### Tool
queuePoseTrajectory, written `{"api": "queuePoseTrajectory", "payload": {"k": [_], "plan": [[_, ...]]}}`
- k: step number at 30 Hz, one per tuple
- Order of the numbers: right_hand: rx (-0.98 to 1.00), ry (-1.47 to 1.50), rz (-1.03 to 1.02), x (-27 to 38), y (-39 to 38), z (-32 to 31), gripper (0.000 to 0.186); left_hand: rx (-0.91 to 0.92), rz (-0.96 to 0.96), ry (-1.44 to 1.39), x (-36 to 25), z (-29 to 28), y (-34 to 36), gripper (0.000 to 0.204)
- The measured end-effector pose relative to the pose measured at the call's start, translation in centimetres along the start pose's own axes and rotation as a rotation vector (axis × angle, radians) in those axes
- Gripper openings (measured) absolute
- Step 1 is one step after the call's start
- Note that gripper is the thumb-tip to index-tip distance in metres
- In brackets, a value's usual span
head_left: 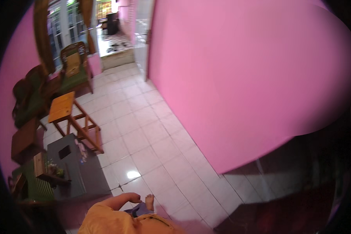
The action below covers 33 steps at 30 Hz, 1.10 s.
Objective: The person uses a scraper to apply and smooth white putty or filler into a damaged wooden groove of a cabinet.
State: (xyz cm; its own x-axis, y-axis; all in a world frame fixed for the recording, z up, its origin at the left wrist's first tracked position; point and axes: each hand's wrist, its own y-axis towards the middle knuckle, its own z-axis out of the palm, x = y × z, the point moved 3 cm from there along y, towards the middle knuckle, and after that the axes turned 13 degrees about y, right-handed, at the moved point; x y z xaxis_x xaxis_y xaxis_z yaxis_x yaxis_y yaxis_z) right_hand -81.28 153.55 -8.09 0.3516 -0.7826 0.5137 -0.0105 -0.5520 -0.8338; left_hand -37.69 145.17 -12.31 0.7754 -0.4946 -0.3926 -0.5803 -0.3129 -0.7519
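My left hand (135, 197) hangs low at the front of my body, beside the blue-grey cloth (141, 210) on my leg. Its fingers look curled in, and nothing shows in them. The forearm comes out of an orange sleeve (101, 208). Past the hand, my bare foot (149, 201) rests on the pale floor tiles (144, 136). My right hand is out of sight. Closest on the left stands a dark grey table (91, 167), holding a wooden tray (52, 177) with small flowers and a dark flat object (64, 152).
A tall wooden stool (62, 108) stands beyond the table. Green-cushioned wooden chairs (75, 80) line the left wall. A pink wall (222, 78) bounds the right. Ahead, a white door (142, 39) stands ajar by a raised step (119, 59). A dark red surface (284, 212) lies lower right.
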Motion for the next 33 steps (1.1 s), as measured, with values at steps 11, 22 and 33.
{"api": "queuePoseTrajectory", "payload": {"k": [11,22,33], "plan": [[0.275,-0.4,0.059,26.0,15.4,3.6,0.062,-0.596,-1.169,-0.972,24.9,1.9,-7.9,0.053],[0.403,-0.636,-0.005,59.0,38.0,6.5,0.064,-0.416,-0.897,-1.216,31.9,-11.0,-8.7,0.053],[0.522,-0.73,-0.092,87.7,52.5,17.4,0.066,-0.265,-1.083,-1.66,40.8,-15.7,-4.9,0.049]]}}
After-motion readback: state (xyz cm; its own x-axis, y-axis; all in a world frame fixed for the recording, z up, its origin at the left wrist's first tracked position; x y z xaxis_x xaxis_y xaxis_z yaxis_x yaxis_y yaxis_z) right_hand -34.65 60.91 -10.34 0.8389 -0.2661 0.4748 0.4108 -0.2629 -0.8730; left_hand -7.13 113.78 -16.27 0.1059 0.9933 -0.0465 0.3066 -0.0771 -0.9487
